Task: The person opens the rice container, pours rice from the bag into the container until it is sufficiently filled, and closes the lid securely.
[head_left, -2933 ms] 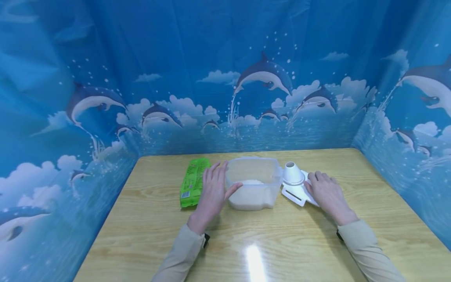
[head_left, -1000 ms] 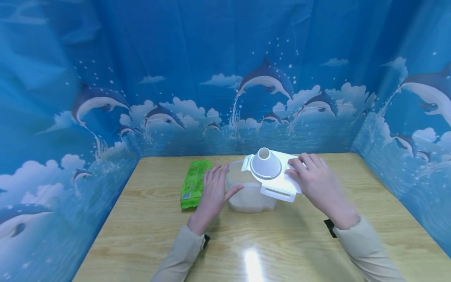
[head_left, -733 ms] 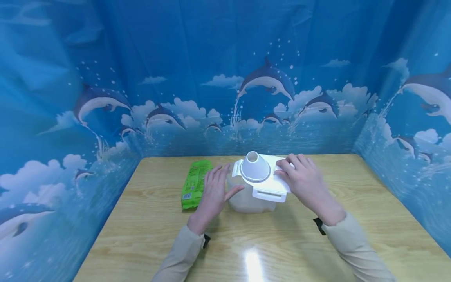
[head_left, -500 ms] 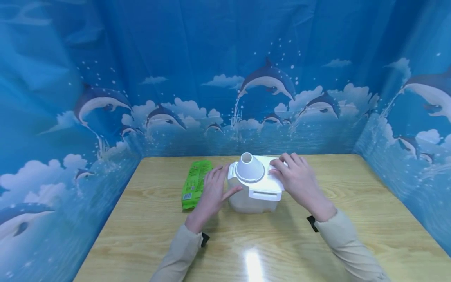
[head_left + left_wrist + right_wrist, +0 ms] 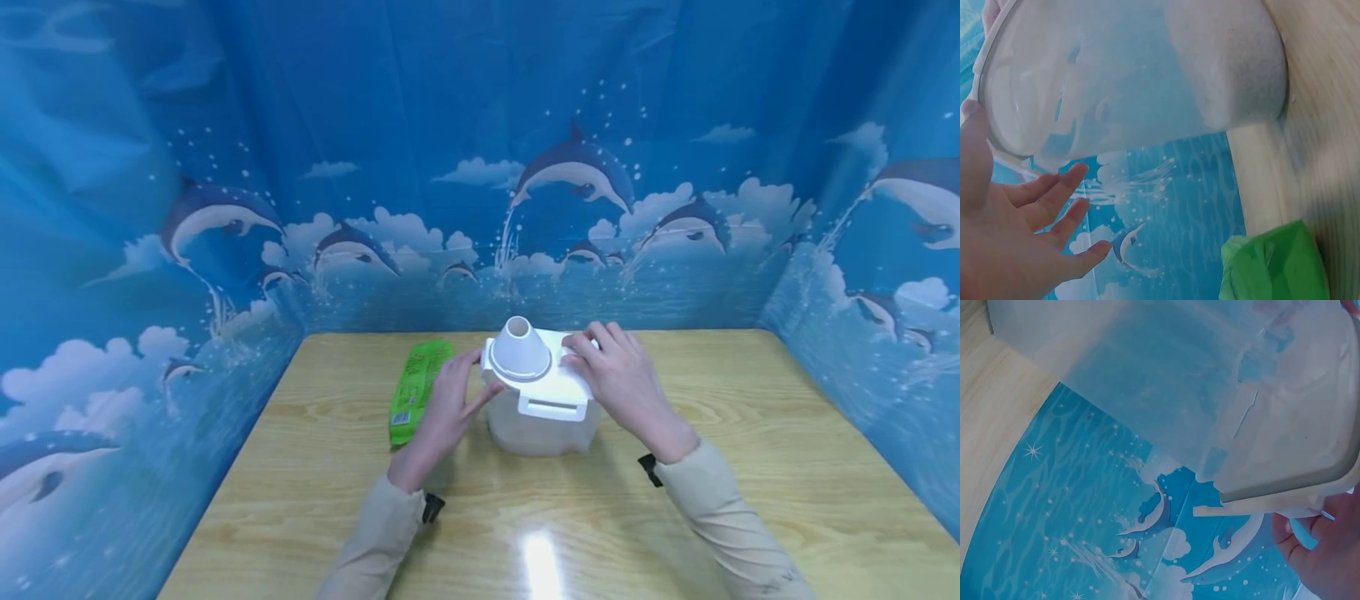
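A white lid with a cone-shaped spout covers the top of a translucent plastic container. Pale grains fill the container's lower part in the left wrist view. My right hand grips the raised part at the lid's right end. At the left end, my left hand is spread with its fingers mostly straight, the thumb at the lid's rim in the left wrist view. A slotted side clip juts outward at the front. In the right wrist view, another clip also sticks out.
A green packet lies left of the container, close beside my left forearm. The wooden table ends at a blue dolphin-print curtain at the back and sides. A light reflection shows near the front.
My right hand lifted the lid from the table at the right and carried it left onto the container. My left hand has shifted slightly, its fingers now at the lid's left end.
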Demonstrator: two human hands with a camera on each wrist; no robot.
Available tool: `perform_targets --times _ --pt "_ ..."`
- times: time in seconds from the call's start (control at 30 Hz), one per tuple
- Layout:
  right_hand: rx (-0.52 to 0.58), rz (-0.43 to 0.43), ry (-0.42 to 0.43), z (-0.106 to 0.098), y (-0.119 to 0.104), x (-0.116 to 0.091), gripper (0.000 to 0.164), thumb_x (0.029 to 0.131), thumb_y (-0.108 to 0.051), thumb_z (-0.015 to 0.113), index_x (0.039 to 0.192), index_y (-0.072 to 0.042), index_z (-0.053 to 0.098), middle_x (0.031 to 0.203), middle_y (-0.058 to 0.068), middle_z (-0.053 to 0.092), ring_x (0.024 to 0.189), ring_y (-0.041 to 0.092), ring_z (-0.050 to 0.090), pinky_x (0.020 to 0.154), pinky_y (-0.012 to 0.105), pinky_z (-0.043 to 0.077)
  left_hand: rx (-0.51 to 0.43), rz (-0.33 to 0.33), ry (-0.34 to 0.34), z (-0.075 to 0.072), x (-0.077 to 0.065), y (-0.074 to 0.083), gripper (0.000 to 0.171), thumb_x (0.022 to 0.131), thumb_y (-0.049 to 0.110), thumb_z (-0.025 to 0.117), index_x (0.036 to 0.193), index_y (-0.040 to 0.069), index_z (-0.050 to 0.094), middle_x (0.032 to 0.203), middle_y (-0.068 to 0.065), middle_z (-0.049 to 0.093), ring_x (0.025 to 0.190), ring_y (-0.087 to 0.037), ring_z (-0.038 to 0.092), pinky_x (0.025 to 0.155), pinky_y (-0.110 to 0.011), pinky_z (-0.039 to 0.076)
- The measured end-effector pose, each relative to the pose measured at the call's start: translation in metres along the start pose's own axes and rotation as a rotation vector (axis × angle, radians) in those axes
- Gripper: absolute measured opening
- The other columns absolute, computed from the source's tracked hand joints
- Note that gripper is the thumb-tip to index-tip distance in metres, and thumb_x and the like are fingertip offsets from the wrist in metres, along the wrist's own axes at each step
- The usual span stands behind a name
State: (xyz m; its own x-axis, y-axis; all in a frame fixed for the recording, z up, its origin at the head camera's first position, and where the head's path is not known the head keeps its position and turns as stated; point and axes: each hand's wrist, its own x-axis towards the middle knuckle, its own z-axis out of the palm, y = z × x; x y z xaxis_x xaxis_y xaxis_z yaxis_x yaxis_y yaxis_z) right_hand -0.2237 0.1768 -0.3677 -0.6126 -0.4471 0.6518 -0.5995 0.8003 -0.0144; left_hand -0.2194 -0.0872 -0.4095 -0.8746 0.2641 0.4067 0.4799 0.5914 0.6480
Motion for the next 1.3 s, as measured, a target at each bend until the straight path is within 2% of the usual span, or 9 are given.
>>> perform_targets --times 0.23,0.5,0.7,1.0,1.3 --pt "0.016 -0.017 -0.009 0.003 -0.001 0.003 0.018 0.095 -0.024 0.071 0.108 -0.012 0.070 0.094 0.007 0.060 0.083 0.025 0.050 0.067 0.034 0.042 -0.018 -0.040 -0.001 -0.008 0.001 -0.002 0.056 0.104 0.048 0.050 0.137 0.003 0.056 0.141 -0.017 0.058 0.140 -0.037 0.043 0.119 -0.058 0.029" --pt "0.007 -0.042 -0.019 0.005 -0.001 0.007 0.017 0.095 -0.026 0.071 0.107 -0.014 0.070 0.095 0.007 0.060 0.083 0.026 0.050 0.067 0.035 0.042 -0.002 -0.067 -0.003 -0.009 0.001 -0.004 0.044 0.105 0.040 0.052 0.127 0.004 0.062 0.131 -0.015 0.064 0.136 -0.037 0.046 0.117 -0.058 0.032" --pt "0.006 -0.043 -0.048 0.009 0.001 0.007 0.017 0.097 -0.026 0.069 0.109 -0.014 0.069 0.095 0.007 0.058 0.084 0.025 0.049 0.068 0.035 0.042 -0.002 -0.098 -0.004 -0.009 0.001 -0.005 0.045 0.106 0.041 0.051 0.127 0.003 0.062 0.132 -0.017 0.064 0.137 -0.037 0.046 0.117 -0.059 0.032" --pt "0.021 -0.047 -0.038 0.011 0.002 0.006 0.018 0.096 -0.024 0.070 0.110 -0.013 0.071 0.095 0.006 0.059 0.083 0.025 0.049 0.067 0.034 0.041 -0.001 -0.127 -0.021 -0.008 0.001 -0.004 0.049 0.105 0.043 0.051 0.130 0.001 0.061 0.137 -0.020 0.061 0.137 -0.038 0.045 0.117 -0.058 0.032" --pt "-0.012 -0.069 -0.065 0.009 0.004 0.007 0.018 0.095 -0.023 0.071 0.111 -0.013 0.071 0.096 0.008 0.059 0.084 0.026 0.050 0.067 0.035 0.041 -0.029 -0.151 -0.022 -0.004 0.001 0.000 0.051 0.105 0.043 0.053 0.131 0.000 0.060 0.137 -0.020 0.060 0.137 -0.039 0.046 0.117 -0.057 0.033"
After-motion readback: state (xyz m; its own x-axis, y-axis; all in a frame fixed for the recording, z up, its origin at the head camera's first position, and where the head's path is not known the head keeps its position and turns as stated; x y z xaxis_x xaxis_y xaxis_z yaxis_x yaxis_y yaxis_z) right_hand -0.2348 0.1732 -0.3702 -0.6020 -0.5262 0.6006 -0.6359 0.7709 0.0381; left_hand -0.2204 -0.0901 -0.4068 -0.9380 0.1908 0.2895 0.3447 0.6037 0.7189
